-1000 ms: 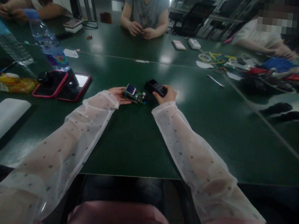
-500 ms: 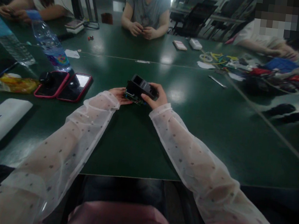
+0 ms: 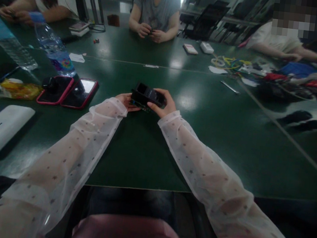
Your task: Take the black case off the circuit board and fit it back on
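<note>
A black plastic housing (image 3: 147, 93) with a square opening and small slots in its top is held just above the table in front of me. Along its lower near side shows the edge of a green circuit board (image 3: 142, 106). My right hand (image 3: 166, 104) is closed round the housing's right end, the thumb on its near side. At the left end, my left hand (image 3: 125, 100) grips the board, with some fingers underneath. Whether the board is fixed inside the housing or only lies against it, I cannot tell. The far fingertips of both hands are hidden.
Two red-edged phones (image 3: 78, 92), a yellow packet (image 3: 20, 90), a water bottle (image 3: 54, 48) and a white power bank (image 3: 2, 130) are on my left. A wrench-like metal tool (image 3: 230, 87) and tangled cables (image 3: 230, 63) lie to the right. Several people sit across the table (image 3: 143, 151).
The housing and board have tilted and shifted slightly left, with my right hand following. My left hand stays about where it was. The person at far right has stretched an arm out to the right.
</note>
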### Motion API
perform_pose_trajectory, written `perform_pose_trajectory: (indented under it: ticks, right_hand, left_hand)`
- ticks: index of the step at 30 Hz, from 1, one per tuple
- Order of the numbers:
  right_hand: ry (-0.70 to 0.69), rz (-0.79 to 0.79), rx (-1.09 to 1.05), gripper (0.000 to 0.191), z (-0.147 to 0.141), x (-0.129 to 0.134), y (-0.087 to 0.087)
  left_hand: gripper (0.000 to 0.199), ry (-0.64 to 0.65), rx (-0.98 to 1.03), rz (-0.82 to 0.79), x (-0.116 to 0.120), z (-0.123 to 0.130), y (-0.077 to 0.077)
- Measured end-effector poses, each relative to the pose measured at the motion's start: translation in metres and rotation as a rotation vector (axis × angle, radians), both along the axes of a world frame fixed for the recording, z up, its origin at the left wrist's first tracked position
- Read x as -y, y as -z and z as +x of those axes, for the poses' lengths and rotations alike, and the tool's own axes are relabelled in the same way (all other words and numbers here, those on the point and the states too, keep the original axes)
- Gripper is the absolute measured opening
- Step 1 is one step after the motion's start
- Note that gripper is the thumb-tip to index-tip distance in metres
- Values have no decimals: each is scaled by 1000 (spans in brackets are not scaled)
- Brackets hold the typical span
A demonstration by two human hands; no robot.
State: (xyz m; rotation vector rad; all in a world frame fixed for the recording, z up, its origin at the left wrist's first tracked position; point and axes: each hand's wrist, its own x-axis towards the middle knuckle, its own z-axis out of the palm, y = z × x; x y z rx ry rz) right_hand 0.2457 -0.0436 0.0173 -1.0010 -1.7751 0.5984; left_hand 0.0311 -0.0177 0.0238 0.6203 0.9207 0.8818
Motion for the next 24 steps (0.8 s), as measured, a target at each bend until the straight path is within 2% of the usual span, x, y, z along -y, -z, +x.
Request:
perform_pose_trajectory:
  ticks: [7, 9, 12, 14, 18, 24]
  right_hand:
    - [25, -6, 76, 58, 3, -9, 15]
    - [16, -1, 95, 57, 2, -11, 19]
    - [-34, 5, 121, 56, -1, -9, 22]
    - [-58, -8, 118, 56, -2, -8, 22]
    - [-114, -138, 41, 64, -1, -6, 17]
    - [-188, -374, -132, 62, 4, -3, 8]
  left_hand:
    - [15, -27, 1, -71, -2, 2, -1]
    - [25, -9, 40, -33, -3, 1, 2]
    - [51, 49, 32, 23, -4, 0, 5]
    - [56, 44, -7, 60, -2, 1, 7]
    - [47, 35, -40, 130, 3, 2, 7]
    - [39, 49, -34, 124, 10, 3, -1]
